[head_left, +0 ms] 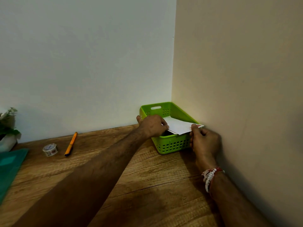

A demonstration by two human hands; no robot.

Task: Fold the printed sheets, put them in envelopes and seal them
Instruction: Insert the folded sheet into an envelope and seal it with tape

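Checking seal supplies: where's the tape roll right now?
In the head view the tape roll stands on the wooden table at the left, just left of the orange pen, away from both hands.

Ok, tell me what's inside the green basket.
A white envelope lies across the green basket, pinched by the left hand and right hand. It and the hands cover whatever lies beneath.

Wooden table [147, 185]: basket [170, 145], pen [70, 143] (perhaps), tape [50, 149].

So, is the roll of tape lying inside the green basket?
No, the roll of tape stands on the wooden table beside the orange pen, far to the left of the green basket.
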